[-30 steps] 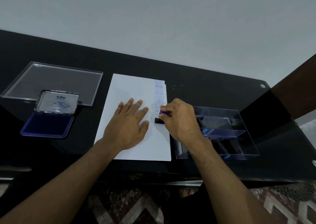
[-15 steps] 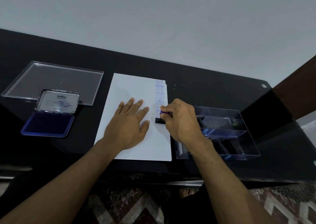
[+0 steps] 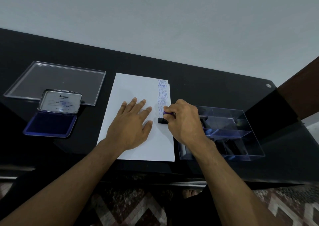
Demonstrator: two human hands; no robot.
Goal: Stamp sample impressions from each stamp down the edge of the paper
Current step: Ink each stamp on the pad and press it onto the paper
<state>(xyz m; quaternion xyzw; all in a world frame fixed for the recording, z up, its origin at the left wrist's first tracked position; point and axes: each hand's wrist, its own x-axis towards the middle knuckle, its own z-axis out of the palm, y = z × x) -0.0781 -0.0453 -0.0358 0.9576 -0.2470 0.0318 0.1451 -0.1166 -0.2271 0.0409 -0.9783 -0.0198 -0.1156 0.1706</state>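
Nothing much has moved since the earlier frames: we keep both hands where they were, with the stamp still down on the sheet. At far left on the black table [image 3: 215,81] lies a clear lid [image 3: 57,81], and just near it the blue ink pad [image 3: 50,125] sits open. Our left hand [image 3: 131,127] lies flat on the paper [image 3: 138,87], fingers straight and spread, pressing it down. Along the paper's right edge runs a column of blue impressions [image 3: 163,94]. At its near end our right hand [image 3: 184,122] pinches the stamp [image 3: 163,120], fingers curled round its purple handle, black base on the paper. Right of that stands a clear organizer tray [image 3: 241,139].
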